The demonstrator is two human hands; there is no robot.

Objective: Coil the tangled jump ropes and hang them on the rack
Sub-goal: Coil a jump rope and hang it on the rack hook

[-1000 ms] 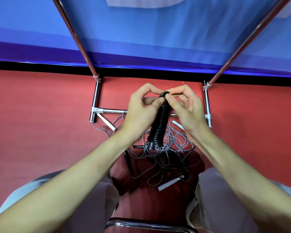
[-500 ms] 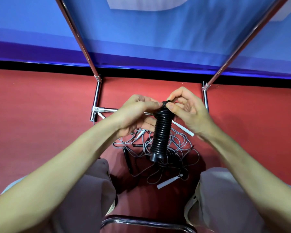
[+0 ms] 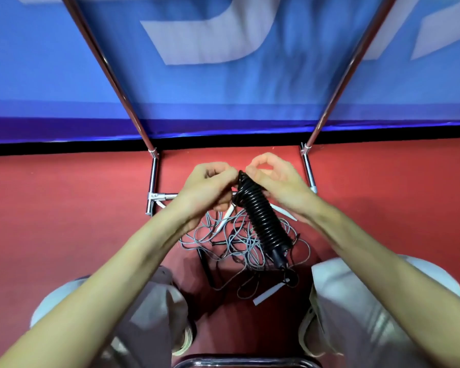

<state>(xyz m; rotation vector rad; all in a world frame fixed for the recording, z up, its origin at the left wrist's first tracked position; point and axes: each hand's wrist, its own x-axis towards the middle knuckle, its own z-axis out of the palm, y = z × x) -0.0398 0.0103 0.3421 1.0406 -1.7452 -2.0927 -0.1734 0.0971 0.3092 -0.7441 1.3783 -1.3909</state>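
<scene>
A black jump rope [image 3: 263, 219] is wound tightly around its handles into a ribbed bundle that hangs tilted, lower end to the right. My left hand [image 3: 210, 187] and my right hand [image 3: 274, 176] both pinch the bundle's top end, fingers closed on the cord. Below lies a tangled pile of grey jump rope [image 3: 239, 243] with white handles [image 3: 267, 296] on the red floor. The metal rack [image 3: 154, 179] stands just beyond my hands, its two poles rising up and outward.
A blue banner wall [image 3: 223, 75] stands behind the rack. My knees in light trousers [image 3: 356, 301] flank the rope pile. A chrome chair rail [image 3: 245, 362] runs along the bottom edge. A black handle [image 3: 206, 266] lies on the floor to the left of the pile.
The black bundle's lower end has swung to the right, so it now hangs tilted. Both hands stay pinched at its top. The view has tilted upward, showing more of the banner.
</scene>
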